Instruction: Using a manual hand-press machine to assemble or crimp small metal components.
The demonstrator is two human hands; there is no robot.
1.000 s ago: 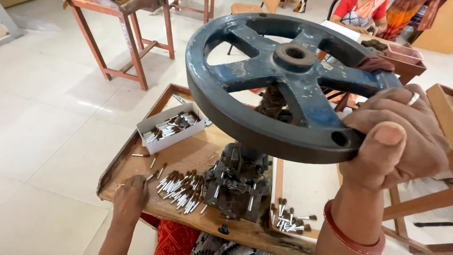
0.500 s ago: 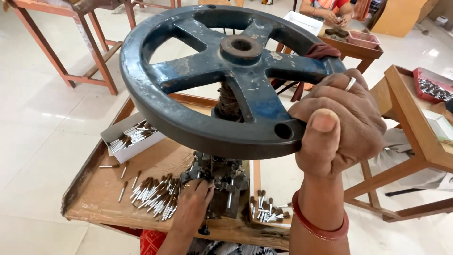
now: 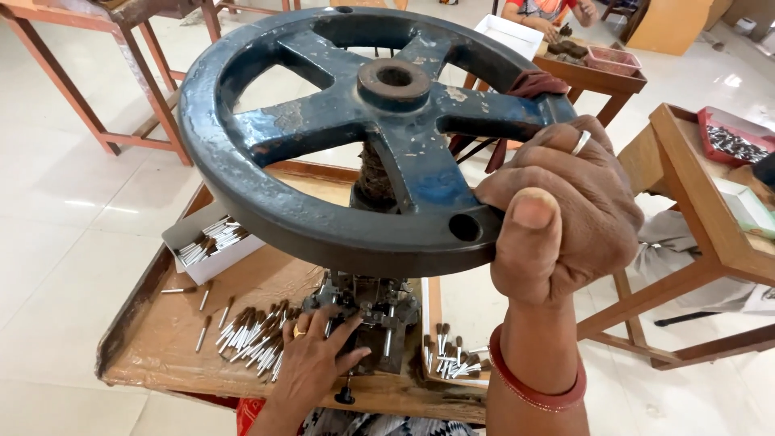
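Note:
A big dark blue handwheel with thick spokes tops a screw press. My right hand grips its rim at the right, thumb up, a ring on one finger and a red bangle on the wrist. Under the wheel sits the press's metal die block. My left hand rests fingers-forward at the front of that block; whether it pinches a piece I cannot tell. A heap of small metal pins lies just left of that hand on the wooden tray table.
A white box of pins stands at the tray's left. More finished pins lie to the right of the die. Wooden tables stand at right and behind; another person sits at a far table with trays.
My left hand moved from the tray's left side to the die block under the wheel. The wheel has turned with my right hand on its rim, and my view has shifted.

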